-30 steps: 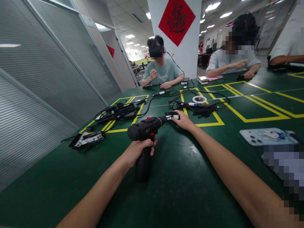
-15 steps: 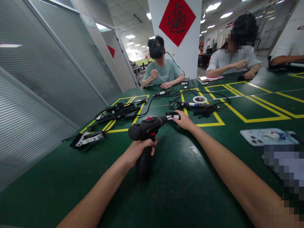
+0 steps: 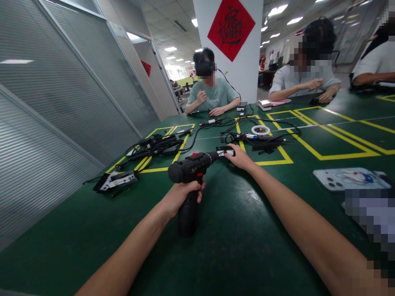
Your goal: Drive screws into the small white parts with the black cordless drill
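Observation:
My left hand (image 3: 180,197) is wrapped round the handle of a black cordless drill (image 3: 189,166) with red buttons. The drill's battery base is low over or on the green table; I cannot tell which. Its chuck points away and to the right, towards a small black and white piece (image 3: 222,151). My right hand (image 3: 240,157) has its fingers closed on the near right end of that piece. Whether the drill's tip touches the piece is hard to see, and the fingertips partly cover it.
Tangled black cables (image 3: 154,146) lie left, with a black and white strip-like part (image 3: 120,181) nearer. Beyond my right hand are a soldering-iron-like tool (image 3: 256,137) and a white ring (image 3: 261,130). A phone (image 3: 348,179) lies right. People sit across the green table (image 3: 247,230).
The whole view has shifted very slightly. Both hands, the drill and the small piece keep the same places relative to one another.

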`<state>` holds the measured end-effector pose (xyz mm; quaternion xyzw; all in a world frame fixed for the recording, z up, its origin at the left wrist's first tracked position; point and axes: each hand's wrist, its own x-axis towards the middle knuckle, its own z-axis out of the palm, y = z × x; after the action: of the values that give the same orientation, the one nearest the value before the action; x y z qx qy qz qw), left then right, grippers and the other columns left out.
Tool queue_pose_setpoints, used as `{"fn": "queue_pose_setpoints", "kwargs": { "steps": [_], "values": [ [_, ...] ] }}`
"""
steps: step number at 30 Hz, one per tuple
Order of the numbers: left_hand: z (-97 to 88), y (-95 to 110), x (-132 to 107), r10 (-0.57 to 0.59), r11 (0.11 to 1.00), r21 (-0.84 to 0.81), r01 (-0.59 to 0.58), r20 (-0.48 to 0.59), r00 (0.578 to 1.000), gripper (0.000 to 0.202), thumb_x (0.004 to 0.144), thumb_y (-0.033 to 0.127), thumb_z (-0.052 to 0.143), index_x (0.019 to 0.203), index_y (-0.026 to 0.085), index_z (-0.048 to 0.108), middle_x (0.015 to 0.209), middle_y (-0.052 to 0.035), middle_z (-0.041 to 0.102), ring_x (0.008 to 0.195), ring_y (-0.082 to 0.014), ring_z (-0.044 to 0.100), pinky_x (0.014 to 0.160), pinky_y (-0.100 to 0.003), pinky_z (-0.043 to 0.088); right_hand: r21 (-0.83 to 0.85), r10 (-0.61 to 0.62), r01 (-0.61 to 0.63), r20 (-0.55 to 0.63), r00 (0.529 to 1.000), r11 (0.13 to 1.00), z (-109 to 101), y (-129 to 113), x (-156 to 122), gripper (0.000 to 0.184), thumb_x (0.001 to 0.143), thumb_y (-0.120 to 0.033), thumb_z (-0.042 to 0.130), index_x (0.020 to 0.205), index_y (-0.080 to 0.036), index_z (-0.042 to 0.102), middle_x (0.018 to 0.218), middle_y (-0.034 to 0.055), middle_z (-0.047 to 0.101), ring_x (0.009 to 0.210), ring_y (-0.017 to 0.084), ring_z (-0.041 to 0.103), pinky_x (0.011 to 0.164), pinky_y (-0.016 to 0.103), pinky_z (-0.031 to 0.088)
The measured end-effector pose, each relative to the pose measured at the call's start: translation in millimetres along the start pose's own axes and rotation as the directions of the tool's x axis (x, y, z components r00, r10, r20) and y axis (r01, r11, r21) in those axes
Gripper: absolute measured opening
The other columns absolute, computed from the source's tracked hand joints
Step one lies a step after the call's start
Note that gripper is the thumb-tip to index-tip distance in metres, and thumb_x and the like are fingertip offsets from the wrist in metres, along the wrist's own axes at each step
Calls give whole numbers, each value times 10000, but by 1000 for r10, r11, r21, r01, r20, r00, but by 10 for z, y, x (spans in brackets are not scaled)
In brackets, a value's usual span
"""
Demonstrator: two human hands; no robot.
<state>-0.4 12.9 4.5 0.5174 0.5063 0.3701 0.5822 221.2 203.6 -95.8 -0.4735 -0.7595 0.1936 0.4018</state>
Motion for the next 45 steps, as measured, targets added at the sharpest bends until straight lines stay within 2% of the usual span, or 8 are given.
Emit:
{"fn": "queue_pose_setpoints", "kwargs": {
  "steps": [21, 31, 38, 45],
  "values": [
    [1, -15, 9, -13, 1000, -20, 13, -13, 1000, 181, 753, 191, 551, 924, 133, 563, 820, -12, 557, 537, -103, 540, 557, -252, 408, -8, -19, 19, -8, 1000, 1000, 10, 13, 2, 493, 832, -372, 584, 1279, -177, 508, 1203, 115, 555, 1106, 233, 546, 1010, 376, 414],
    [21, 16, 0, -14, 999, -44, 13, -26, 1000, 198, 720, 195, 573, 908, 134, 574, 802, -13, 578, 519, -105, 542, 547, -255, 411, -5, 6, -6, 15, 1000, 1000, -3, 3, -1, 547, 812, -267, 561, 1342, -171, 465, 1257, 119, 527, 1152, 238, 531, 1044, 378, 391],
    [16, 19, -5, -17, 999, -35, 16, -19, 1000, 192, 731, 200, 571, 911, 136, 581, 805, -13, 572, 523, -107, 542, 548, -261, 425, -4, 24, -24, 16, 1000, 1000, 3, -6, 0, 539, 837, -365, 572, 1334, -182, 475, 1269, 124, 519, 1160, 246, 526, 1039, 391, 396],
    [7, 3, 10, -9, 1000, -27, 9, -8, 1000, 194, 737, 189, 559, 921, 134, 583, 820, -18, 576, 522, -104, 547, 550, -255, 414, -14, 5, -5, 17, 1000, 1000, 12, 4, 2, 535, 834, -345, 573, 1328, -166, 473, 1275, 131, 521, 1173, 246, 518, 1047, 394, 390]
  ]
}}
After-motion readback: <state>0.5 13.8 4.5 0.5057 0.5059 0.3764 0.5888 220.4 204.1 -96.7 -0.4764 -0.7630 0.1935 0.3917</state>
